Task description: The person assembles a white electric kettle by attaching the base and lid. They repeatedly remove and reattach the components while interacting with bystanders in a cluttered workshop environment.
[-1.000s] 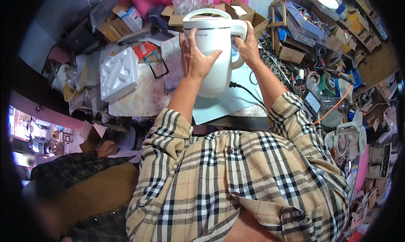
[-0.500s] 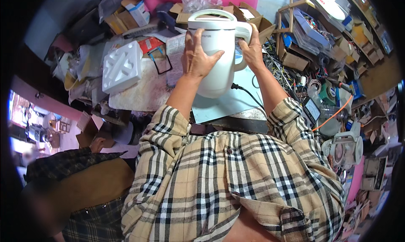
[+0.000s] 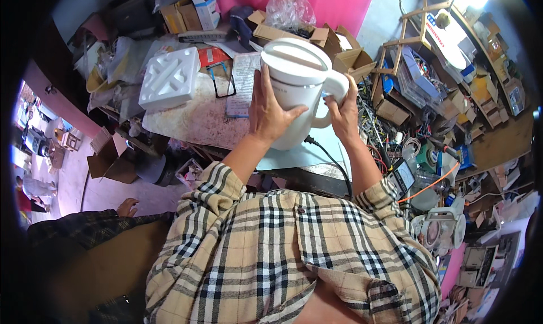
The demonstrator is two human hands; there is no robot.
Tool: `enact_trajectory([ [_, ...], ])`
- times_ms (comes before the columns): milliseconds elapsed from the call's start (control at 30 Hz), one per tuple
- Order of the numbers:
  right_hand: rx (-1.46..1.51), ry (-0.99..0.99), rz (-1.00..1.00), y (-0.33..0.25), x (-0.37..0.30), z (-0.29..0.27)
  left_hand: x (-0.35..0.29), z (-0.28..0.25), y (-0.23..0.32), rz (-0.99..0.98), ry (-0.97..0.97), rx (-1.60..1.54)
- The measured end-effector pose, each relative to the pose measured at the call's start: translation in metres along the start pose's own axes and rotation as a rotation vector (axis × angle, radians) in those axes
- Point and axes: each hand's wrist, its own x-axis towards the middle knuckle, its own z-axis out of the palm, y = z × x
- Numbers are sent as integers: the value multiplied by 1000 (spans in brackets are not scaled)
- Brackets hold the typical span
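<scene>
A tall white soymilk maker with a lid and a side handle is between my two hands, leaning slightly. My left hand presses round its left side, with the thumb across the front. My right hand is closed around the side handle. A black power cord has its plug end beside the lower right of the body; whether it is plugged in I cannot tell. Light blue sheet material lies under the soymilk maker on the worktable.
To the left lie a white foam tray, a black frame and a printed sheet. Opened cardboard boxes stand behind. Tangled wires and a meter crowd the right. Another person's hand shows at lower left.
The soymilk maker has come down and nearer in view and tilted, so its lid shows more. Both hands stay on it. The whole view has shifted a little.
</scene>
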Motion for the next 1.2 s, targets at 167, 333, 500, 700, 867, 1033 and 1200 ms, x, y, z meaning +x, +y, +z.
enact_trajectory([
  [167, -292, -150, -99, -55, 9, -40, -31, -11, 0, 19, 27, -38],
  [333, -374, -370, -139, -127, 72, -18, -47, -7, 4, 12, 10, -15],
  [500, -686, -660, -215, -112, 100, 28, -45, -11, 8, -167, -23, -32],
  [700, -605, -619, -85, -116, 107, 32, -49, -2, 3, -269, -64, -38],
  [867, -682, -522, -75, -139, 118, 24, -51, 2, 1, -267, -78, 5],
  [1033, -733, -523, -280, -160, 157, 18, -53, 1, -3, -227, -24, 15],
  [1200, -530, -461, -260, -122, 181, -11, -52, 1, -1, -215, -28, 12],
])
